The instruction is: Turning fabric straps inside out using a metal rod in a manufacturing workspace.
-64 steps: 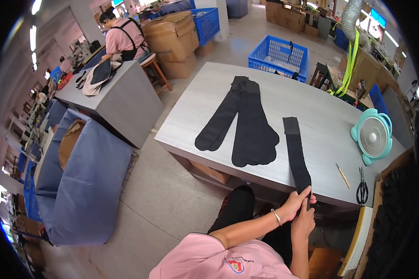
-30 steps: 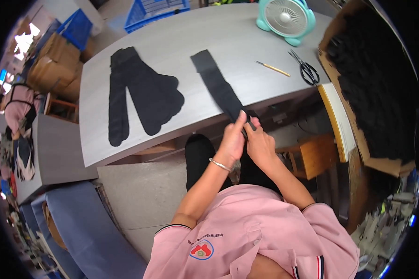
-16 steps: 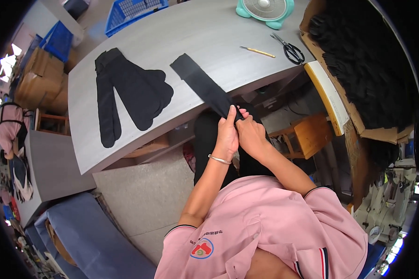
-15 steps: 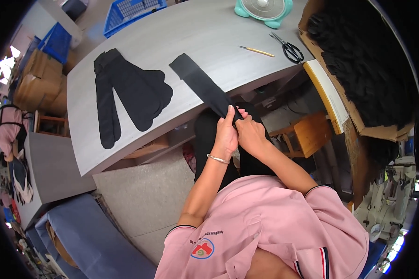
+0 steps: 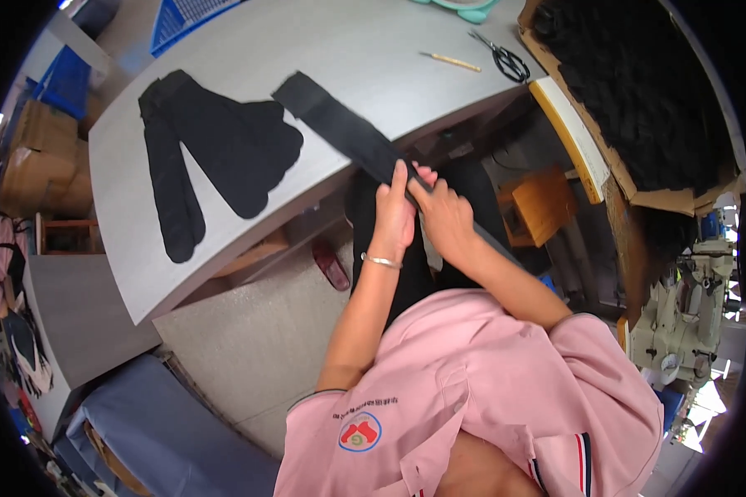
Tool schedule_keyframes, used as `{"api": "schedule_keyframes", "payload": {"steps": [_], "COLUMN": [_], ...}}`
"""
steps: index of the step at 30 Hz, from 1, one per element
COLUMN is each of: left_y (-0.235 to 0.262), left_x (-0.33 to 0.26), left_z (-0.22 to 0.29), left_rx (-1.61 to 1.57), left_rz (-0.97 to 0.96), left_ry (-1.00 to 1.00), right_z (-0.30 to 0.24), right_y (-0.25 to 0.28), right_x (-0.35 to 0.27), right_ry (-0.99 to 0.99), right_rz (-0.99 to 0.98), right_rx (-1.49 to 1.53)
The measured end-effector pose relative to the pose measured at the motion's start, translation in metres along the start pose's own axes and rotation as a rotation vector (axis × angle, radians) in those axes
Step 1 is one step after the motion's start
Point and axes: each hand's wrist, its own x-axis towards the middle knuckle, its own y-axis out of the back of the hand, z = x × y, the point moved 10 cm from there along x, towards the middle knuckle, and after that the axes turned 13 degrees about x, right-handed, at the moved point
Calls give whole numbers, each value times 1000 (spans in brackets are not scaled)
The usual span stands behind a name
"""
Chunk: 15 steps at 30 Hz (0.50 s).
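Note:
A long black sock (image 5: 340, 124) stretches from the table's near edge, its cuff lying on the tabletop, down to my hands over my lap. My left hand (image 5: 396, 214) grips it with the thumb laid along the top. Close against it, my right hand (image 5: 446, 217) pinches the same sock with curled fingers. A dark strip of fabric shows along the far side of my right forearm; it appears to be the sock's other end. Left of it, a fanned stack of black socks (image 5: 224, 149) lies flat, with the cuffs together and the toes spread.
On the grey table (image 5: 356, 50) lie black-handled scissors (image 5: 510, 65) and a thin wooden-handled tool (image 5: 456, 62). A carton (image 5: 680, 200) of black pieces stands at right. A blue basket (image 5: 182, 21), teal-framed object (image 5: 472, 12), wooden stool (image 5: 543, 211) and red shoe (image 5: 331, 265) are around.
The view has shifted, so the table sits higher and further left. Both hands still hold the sock; a dark length of it now shows beside my right forearm.

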Motion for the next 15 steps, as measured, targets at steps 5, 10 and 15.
{"api": "schedule_keyframes", "payload": {"steps": [5,10,15], "left_y": [0,11,16], "left_x": [7,9,3], "left_z": [12,14,6], "left_rx": [-31,-83,-50], "left_rz": [-42,63,136], "left_ry": [-22,-24,-30], "right_z": [-7,-9,-7], "right_y": [-10,7,-3], "right_x": [37,3,-5], "right_ry": [8,29,-23], "right_rz": [-81,-119,-151], "right_rx": [91,106,120]}}
